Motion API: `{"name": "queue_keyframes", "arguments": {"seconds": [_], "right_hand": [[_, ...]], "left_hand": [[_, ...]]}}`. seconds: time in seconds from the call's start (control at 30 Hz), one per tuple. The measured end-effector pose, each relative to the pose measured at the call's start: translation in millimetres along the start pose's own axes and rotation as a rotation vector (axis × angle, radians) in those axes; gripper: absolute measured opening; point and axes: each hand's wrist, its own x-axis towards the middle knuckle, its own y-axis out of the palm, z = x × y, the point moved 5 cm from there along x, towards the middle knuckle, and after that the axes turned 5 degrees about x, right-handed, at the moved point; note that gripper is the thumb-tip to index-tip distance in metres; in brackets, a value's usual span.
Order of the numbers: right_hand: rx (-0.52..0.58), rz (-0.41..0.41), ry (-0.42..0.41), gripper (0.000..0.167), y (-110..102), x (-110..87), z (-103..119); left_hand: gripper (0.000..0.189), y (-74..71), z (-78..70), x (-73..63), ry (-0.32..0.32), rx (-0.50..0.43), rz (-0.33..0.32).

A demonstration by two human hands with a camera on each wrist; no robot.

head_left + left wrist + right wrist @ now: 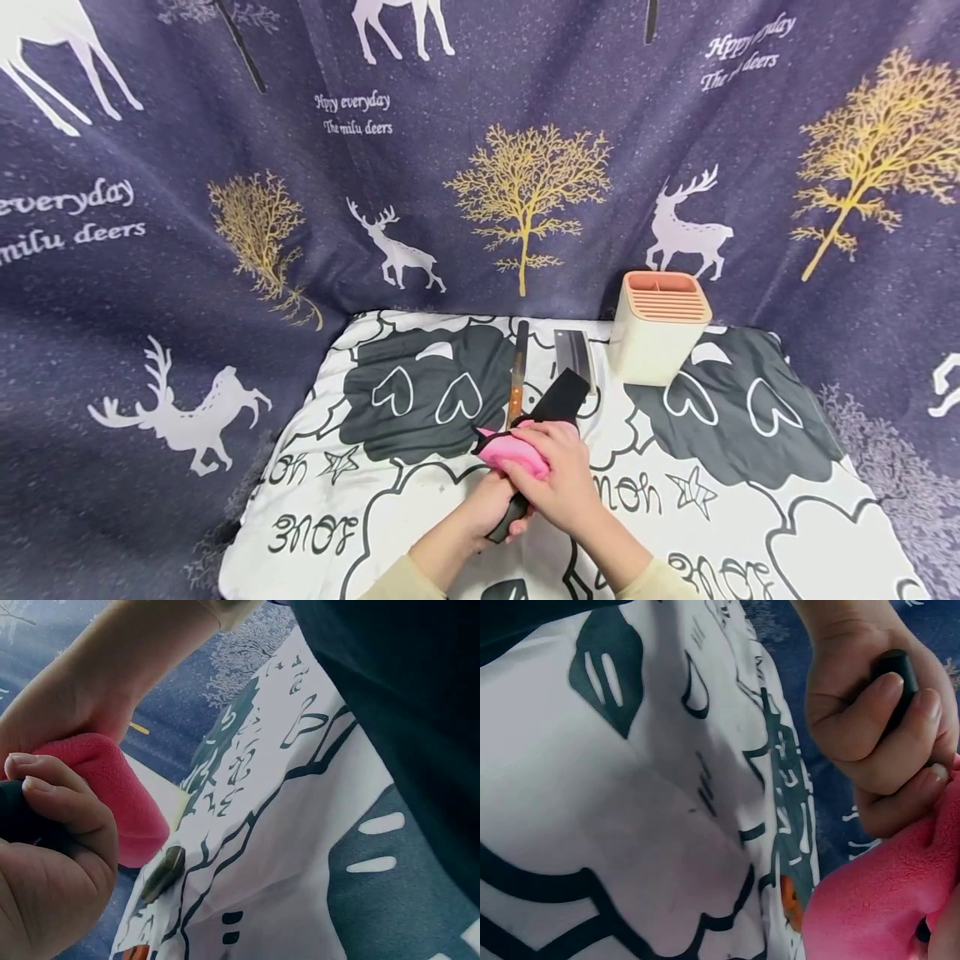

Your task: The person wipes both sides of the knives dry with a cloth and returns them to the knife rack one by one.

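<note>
My left hand point(487, 504) grips the black handle point(897, 682) of a knife whose broad black blade point(566, 393) points up and to the right, away from my body. A pink fluffy cloth point(517, 454) with dark edging lies over the part of the blade near the handle. My right hand point(562, 477) holds this cloth around the blade, its thumb on the pink side. The covered middle of the knife is hidden by cloth and fingers. Just beyond the hands lies a slim knife with a wooden handle point(516, 402), and beside it a cleaver point(575, 354).
A cream knife block point(651, 350) with an orange slotted top stands upright at the back right. Underneath everything is a black-and-white patterned cloth point(420, 517) covering the table. Behind it hangs a dark blue curtain point(465, 92) printed with deer and trees.
</note>
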Motion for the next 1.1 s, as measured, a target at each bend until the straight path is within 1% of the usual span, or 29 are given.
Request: {"name": "queue_keyframes", "arguments": {"seconds": [0.1,0.23,0.37,0.53,0.6,0.7,0.8,0.9,1.1], "right_hand": [[0.011,-0.027,0.03,0.036,1,-2.6,-5],[0.058,-0.063,0.023,0.035,1,-2.9,-8],[0.071,-0.078,0.018,0.033,1,-1.6,-10],[0.046,-0.113,0.08,0.034,-6,4.3,-20],[0.037,-0.133,0.096,0.034,-10,7.2,-27],[0.018,-0.159,0.083,0.032,-15,9.8,-39],[0.008,-0.178,0.08,0.032,-17,10.0,-50],[0.016,-0.212,0.103,0.032,-21,10.0,-62],[0.005,-0.274,0.169,0.029,-28,10.0,-88]], "left_hand": [[0.035,0.1,1.4,-0.3,0.009,-0.007,0.027],[0.032,0.2,0.2,-2.2,0.041,-0.007,0.066],[0.03,-1.2,0.1,-4.9,0.046,0.001,0.072],[0.027,-1.7,0.7,-8.5,0.039,0.024,0.098],[0.025,-1.3,0.3,-9.6,0.038,0.03,0.108],[0.021,-1.7,1.0,-10.7,0.038,0.029,0.121],[0.023,-3.3,3.6,-12.0,0.028,0.027,0.139],[0.025,-4.9,5.0,-13.3,0.021,0.033,0.155],[0.027,-8.0,7.5,-14.0,0.019,0.051,0.146]]}}
